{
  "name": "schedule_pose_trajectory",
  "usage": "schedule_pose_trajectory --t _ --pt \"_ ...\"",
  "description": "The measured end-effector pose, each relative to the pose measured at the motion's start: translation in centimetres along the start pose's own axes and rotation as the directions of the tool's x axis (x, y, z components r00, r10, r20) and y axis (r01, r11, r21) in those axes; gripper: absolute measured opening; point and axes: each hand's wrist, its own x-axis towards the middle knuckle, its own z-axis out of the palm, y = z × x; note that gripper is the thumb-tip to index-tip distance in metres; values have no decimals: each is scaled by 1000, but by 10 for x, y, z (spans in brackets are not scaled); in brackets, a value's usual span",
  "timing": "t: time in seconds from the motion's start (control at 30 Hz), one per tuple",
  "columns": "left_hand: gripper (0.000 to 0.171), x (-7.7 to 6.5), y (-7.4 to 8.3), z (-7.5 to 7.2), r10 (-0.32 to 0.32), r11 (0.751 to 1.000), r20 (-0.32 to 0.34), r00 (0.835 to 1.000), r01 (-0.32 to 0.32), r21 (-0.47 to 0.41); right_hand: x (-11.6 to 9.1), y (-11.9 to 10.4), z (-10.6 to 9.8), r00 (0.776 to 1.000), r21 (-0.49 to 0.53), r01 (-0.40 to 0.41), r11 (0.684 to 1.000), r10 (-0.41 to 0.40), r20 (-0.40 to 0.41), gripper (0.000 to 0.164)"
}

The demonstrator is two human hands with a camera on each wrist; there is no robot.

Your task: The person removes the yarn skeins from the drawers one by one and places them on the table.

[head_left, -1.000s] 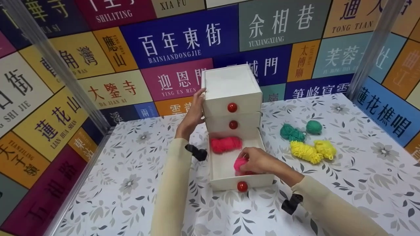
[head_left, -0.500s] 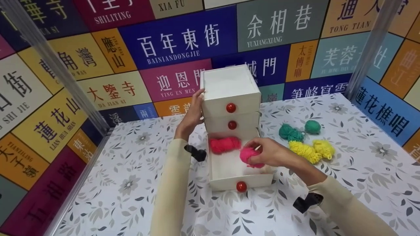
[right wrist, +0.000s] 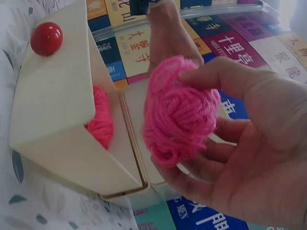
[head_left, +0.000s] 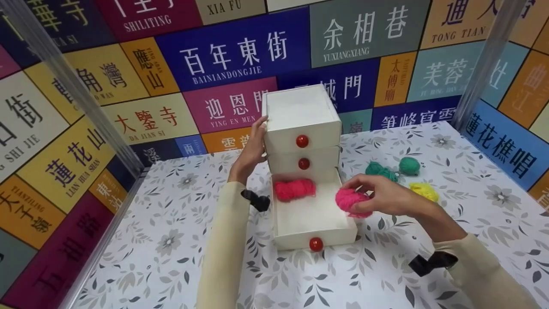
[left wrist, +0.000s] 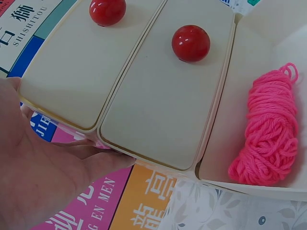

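A white cabinet (head_left: 300, 107) of stacked drawers with red knobs stands on the table, its bottom drawer (head_left: 296, 221) pulled out. Inside that drawer, at the back left, lies a pink yarn skein (left wrist: 268, 127). My left hand (head_left: 253, 146) rests against the cabinet's left side, fingers extended along it up near the top. A second pink skein of yarn (right wrist: 180, 112) is held in my right hand (head_left: 386, 195), between thumb and fingers. That hand is over the open drawer's right edge, and the skein overlaps the rim in the head view.
Two green yarn bundles, one of them a round ball (head_left: 409, 165), lie on the table right of the cabinet. A yellow skein (head_left: 424, 191) shows partly behind my right hand. A wall (head_left: 240, 51) of coloured sign panels rises behind the patterned tabletop (head_left: 171, 240).
My right hand has lifted the pink skein from the drawer's front and carried it right, to the drawer's right edge. My left hand stays on the cabinet.
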Motion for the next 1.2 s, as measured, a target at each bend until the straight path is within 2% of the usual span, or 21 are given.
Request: schedule_pose_trajectory --t 0.13,0.37,0.57,0.77,0.87,1.2 --pt "50 0 0 0 5 1000 1 1000 -5 -3 -9 9 -9 999 7 11 1000 -12 35 46" --pt "50 0 0 -1 3 1000 -1 1000 -3 -7 -21 28 -26 995 15 -28 999 26 99 48" --pt "49 0 -1 0 -3 1000 -10 1000 3 3 -30 47 -34 996 -18 -43 999 45 74 48" --pt "50 1 0 0 -6 1000 -6 1000 6 16 -39 63 -37 989 -128 -138 982 144 42 52" --pt "50 1 0 0 -13 1000 -7 1000 13 15 -42 70 -38 985 -145 -159 977 166 38 53" --pt "50 2 -1 0 -25 1000 -17 1000 25 15 -57 98 -41 989 -39 -137 990 139 53 53"
